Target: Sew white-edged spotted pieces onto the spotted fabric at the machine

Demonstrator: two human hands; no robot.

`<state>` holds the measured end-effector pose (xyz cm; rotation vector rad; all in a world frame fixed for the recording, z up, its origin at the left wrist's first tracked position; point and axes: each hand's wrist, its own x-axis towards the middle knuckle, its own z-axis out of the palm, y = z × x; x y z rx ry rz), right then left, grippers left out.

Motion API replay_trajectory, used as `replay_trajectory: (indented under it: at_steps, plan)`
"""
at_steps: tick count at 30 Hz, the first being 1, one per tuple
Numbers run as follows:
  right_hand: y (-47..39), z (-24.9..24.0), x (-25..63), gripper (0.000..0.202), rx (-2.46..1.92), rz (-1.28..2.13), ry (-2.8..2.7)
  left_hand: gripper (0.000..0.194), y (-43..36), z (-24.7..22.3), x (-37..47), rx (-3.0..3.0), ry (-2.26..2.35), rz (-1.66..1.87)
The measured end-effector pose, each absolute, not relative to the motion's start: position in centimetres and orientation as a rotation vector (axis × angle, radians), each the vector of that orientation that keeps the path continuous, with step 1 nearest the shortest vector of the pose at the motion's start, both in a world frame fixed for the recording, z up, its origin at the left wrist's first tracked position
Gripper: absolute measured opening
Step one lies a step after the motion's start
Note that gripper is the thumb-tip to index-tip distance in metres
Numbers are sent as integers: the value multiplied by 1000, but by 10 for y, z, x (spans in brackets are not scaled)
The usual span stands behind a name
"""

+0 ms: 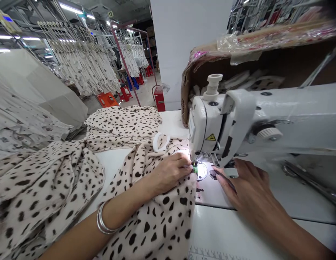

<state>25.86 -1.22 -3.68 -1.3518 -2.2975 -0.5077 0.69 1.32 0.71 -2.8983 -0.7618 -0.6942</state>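
Just left of the sewing machine's head [208,122], the left hand [172,169] pinches spotted cloth [157,224], seemingly keeping its edge steady. Below that head, the right hand [250,180] grips a slim dark tool [227,181], fingertips together, probably for control close in.

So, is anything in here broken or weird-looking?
Yes, the cardboard box behind the sewing machine looks battered: its top edge is ragged and uneven, with crumpled clear tape stuck on it. Nothing else clearly looks damaged.
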Motion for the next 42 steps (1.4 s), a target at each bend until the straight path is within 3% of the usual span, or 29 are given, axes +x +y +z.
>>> replay_trajectory:
  at_steps: [8, 14, 19, 23, 27, 31, 35, 38, 42]
  plan:
    - [-11, -30, 257, 30, -1427, -441, -2294, 21, 10, 5, 6, -2990, -955, -737]
    - [-11, -28, 257, 28, -1391, -506, -2274, 32, 16, 13, -11, -2506, -1660, -810]
    - [-11, -27, 252, 29, -1300, -562, -2264, 50, 21, 28, -43, -2210, -2139, -590]
    - [-11, -32, 252, 29, -1277, -363, -2272, 38, 11, 46, -64, -2329, -2309, -421]
    - [-20, -31, 247, 24, -1268, 13, -2236, 36, -11, 68, -68, -2493, -2335, -493]
    - [-38, -18, 228, 33, -1313, 518, -2187, 31, -35, 79, -52, -2525, -2307, -699]
    - [-47, 1, 200, 41, -1455, 609, -2141, 13, -59, 70, -30, -2378, -2123, -847]
    - [-50, 10, 185, 29, -1486, 670, -2067, 8, -74, 57, -17, -2299, -1900, -838]
    - [-66, 14, 177, 8, -1389, 847, -1966, 15, -95, 32, -5, -2221, -1787, -756]
